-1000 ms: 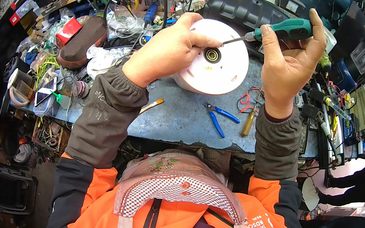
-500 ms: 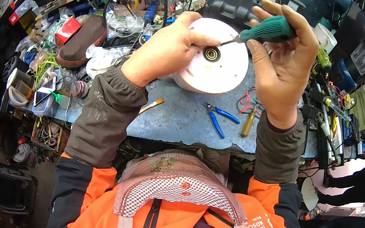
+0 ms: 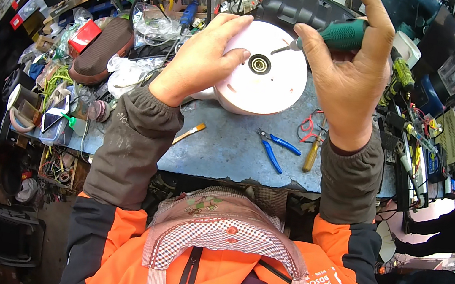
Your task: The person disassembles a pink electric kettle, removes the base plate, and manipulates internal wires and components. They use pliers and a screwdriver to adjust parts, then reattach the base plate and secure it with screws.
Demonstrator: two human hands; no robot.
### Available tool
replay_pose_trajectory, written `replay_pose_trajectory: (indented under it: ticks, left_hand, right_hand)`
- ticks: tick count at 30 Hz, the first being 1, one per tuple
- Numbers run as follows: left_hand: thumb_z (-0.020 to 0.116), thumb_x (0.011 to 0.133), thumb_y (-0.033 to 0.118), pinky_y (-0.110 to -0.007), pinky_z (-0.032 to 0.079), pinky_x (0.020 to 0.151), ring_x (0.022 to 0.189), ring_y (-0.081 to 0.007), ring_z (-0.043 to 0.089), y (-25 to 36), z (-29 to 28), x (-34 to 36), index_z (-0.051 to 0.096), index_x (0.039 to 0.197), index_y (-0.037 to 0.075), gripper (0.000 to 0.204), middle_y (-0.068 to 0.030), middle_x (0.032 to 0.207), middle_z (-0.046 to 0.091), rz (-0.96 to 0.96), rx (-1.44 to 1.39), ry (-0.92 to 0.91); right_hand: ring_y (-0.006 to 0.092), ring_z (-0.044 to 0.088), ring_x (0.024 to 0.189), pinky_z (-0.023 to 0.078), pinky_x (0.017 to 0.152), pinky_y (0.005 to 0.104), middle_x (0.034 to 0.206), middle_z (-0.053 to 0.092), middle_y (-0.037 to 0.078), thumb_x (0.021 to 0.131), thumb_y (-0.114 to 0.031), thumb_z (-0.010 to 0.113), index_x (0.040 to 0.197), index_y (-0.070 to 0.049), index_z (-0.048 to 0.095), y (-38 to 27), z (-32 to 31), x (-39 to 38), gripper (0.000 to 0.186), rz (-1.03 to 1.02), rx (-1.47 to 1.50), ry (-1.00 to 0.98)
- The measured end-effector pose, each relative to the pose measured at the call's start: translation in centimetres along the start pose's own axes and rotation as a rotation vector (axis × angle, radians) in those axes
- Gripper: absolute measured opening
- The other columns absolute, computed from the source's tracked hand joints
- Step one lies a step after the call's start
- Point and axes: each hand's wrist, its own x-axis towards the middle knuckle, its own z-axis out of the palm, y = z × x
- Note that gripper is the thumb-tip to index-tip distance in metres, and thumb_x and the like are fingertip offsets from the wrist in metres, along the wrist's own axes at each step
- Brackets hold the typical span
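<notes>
- Left hand (image 3: 208,57): lies along left side of the white round appliance (image 3: 269,92); thumb on the near face, other fingers toward the far-left rim, gap between thumb and index. Fingertips partly out of sight; cannot tell how firm the hold is.
- Right hand (image 3: 350,72): closed on the green-handled screwdriver (image 3: 341,36), thumb along the near side of the handle, index raised off it and running up to the top edge of view. Remaining fingers mostly hidden behind handle and palm.
- Screwdriver shaft slants down-left over the face; tip ends just beyond the dark central ring (image 3: 260,64). Contact or seating in a hole: cannot tell.
- Appliance sits at the far middle of the tabletop (image 3: 220,150), flat face up, between the hands; left fingers at its rim, right fingers beyond its right edge. Underside hidden, face washed out by glare.
- Black case (image 3: 306,11) behind, part covered by appliance and right hand.
- Nearer: blue cutters (image 3: 274,150), brush (image 3: 189,134), amber-handled tool (image 3: 311,156). Red looped item (image 3: 306,128) by the right wrist, hard to make out.
</notes>
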Motion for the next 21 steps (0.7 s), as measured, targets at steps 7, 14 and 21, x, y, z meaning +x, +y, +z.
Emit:
replay_pose_trajectory:
  ticks: [7, 14, 21]
  left_hand:
    - [0.072, 0.099, 0.009, -0.037, 0.046, 0.118, 0.138, -0.0308, 0.060, -0.3, -0.2, -0.4, 0.056, 0.156, -0.001, 0.060, -0.0171, 0.148, 0.058, -0.026, -0.085, 0.009]
    - [0.072, 0.099, 0.010, -0.037, 0.046, 0.118, 0.137, -0.0306, 0.060, -0.3, -0.6, -0.6, 0.057, 0.155, -0.001, 0.059, -0.0173, 0.147, 0.059, -0.047, -0.085, 0.017]
    - [0.072, 0.099, 0.008, -0.036, 0.046, 0.118, 0.137, -0.0301, 0.060, -1.0, -0.6, -0.6, 0.057, 0.155, -0.002, 0.059, -0.0170, 0.146, 0.060, -0.023, -0.074, 0.040]
  right_hand:
    - [0.0128, 0.063, 0.089, 0.055, 0.080, 0.0307, 0.108, 0.071, 0.008, 0.089, 0.007, 0.083, 0.154, 0.000, 0.057, -1.3, 1.1, 1.4, 0.070, 0.076, 0.125, -0.078]
    - [0.0139, 0.064, 0.088, 0.055, 0.077, 0.0299, 0.107, 0.071, 0.010, 0.086, 0.005, 0.087, 0.149, -0.002, 0.063, -1.7, 2.8, 2.2, 0.068, 0.109, 0.286, -0.113]
    - [0.0199, 0.071, 0.099, 0.057, 0.087, 0.0313, 0.119, 0.075, 0.012, 0.087, 0.008, 0.081, 0.148, -0.002, 0.064, -0.5, 1.4, 2.9, 0.064, -0.022, 0.005, -0.186]
